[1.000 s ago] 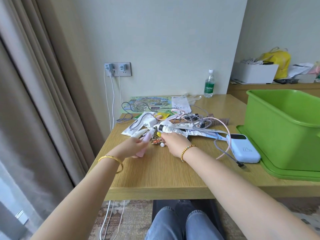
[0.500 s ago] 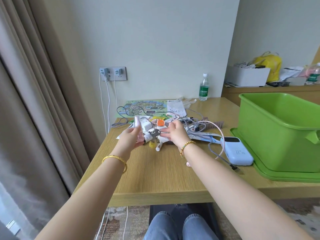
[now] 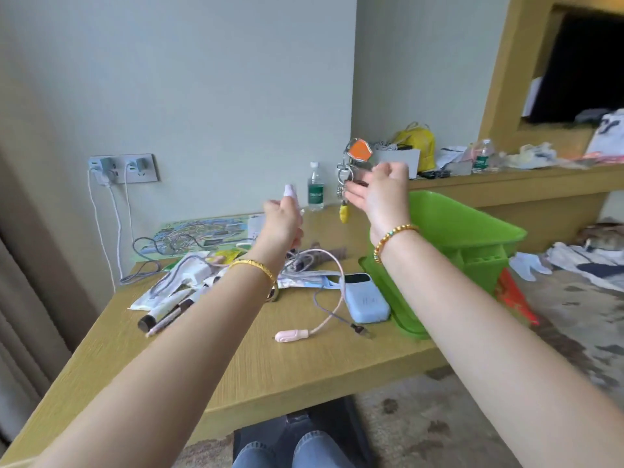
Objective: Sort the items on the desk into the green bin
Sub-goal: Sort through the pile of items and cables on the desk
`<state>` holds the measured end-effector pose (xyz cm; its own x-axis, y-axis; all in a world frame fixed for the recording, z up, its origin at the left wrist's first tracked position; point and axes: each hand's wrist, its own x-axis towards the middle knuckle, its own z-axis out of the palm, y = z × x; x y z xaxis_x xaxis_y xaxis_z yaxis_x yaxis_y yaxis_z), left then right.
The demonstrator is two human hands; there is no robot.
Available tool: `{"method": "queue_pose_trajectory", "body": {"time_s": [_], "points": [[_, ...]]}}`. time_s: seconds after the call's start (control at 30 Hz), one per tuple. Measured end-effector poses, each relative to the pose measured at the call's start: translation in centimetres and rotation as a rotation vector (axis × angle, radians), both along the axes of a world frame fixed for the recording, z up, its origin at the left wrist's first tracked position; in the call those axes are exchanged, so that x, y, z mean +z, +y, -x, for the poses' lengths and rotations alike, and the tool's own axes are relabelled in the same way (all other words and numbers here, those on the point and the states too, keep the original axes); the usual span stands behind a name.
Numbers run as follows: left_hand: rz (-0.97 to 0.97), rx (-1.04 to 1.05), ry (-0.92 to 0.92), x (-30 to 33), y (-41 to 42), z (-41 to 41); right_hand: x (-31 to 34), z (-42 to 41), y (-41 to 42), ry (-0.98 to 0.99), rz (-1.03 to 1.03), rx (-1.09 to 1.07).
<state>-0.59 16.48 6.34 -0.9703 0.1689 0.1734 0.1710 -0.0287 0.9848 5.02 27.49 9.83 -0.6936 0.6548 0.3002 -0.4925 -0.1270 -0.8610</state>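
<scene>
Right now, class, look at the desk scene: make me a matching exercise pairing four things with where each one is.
Things:
1. keyring
2. power bank
3. water bottle
4. pink tube

Places:
A. standing at the wall on the desk
B. gripped in the left hand
C. lying flat beside the green bin
D. dangling from the right hand

Pairs: 1-D, 2-C, 3-A, 4-B

Two water bottles (image 3: 316, 187), one green bin (image 3: 462, 221), one power bank (image 3: 367, 303).
</scene>
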Motion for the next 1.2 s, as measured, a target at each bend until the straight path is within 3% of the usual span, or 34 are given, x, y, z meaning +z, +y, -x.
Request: {"method": "queue_pose_trajectory", "body": {"time_s": [0.2, 0.37, 0.6, 0.77, 0.93, 1.1, 1.2], "points": [[0.22, -0.227, 0.289, 2.6, 9.1, -3.0, 2.3, -4.6, 10.0, -0.267, -0.28, -0.202], [0.393, -0.165, 0.348, 3.3, 13.5, -3.3, 0.6, -6.2, 14.9, -0.494, -0.584, -0.393], [0.558, -0.26, 0.39, 2.2, 15.2, -3.1, -1.6, -5.8, 16.7, -0.526, -0.605, -0.314], [0.55, -0.214, 0.467, 2.0, 13.4, -2.6, -1.0, -4.9, 15.1, -0.509, -0.754, -0.32], [0.573, -0.146, 0.547, 0.4, 8.1, -1.6, -1.1, -2.5, 9.6, -0.344, -0.854, -0.281], [0.757, -0.109, 0.435, -3.7, 0.5, 1.0, -4.0, 0.9, 2.4, -0.355, -0.994, -0.079], [0.787, -0.032, 0.345, -6.2, -3.9, 2.5, -6.8, 2.7, -1.1, -0.437, -0.95, 0.118]]}}
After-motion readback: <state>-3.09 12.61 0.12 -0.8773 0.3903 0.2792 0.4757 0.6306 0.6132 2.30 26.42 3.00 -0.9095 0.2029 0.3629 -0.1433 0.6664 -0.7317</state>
